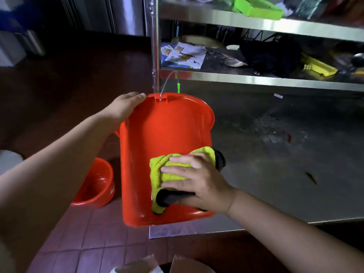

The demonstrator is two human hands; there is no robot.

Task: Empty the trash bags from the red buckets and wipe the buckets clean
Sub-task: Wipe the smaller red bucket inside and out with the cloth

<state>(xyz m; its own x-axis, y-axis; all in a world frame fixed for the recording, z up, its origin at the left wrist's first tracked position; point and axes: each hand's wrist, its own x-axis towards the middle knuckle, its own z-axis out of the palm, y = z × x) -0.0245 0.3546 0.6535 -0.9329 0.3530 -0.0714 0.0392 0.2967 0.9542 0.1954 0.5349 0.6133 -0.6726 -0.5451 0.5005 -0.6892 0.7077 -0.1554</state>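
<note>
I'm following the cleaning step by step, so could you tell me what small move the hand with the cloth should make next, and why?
Probably sweep the yellow cloth up the wall of the red bucket: the right hand presses it low near the base, while the left hand steadies the rim.

A single head-worn wide-angle view looks forward and steeply down, close over both forearms. The tiled floor [94,243] fills the near left; steel shelving [256,77] runs across the far right. No other view shares the scene.
</note>
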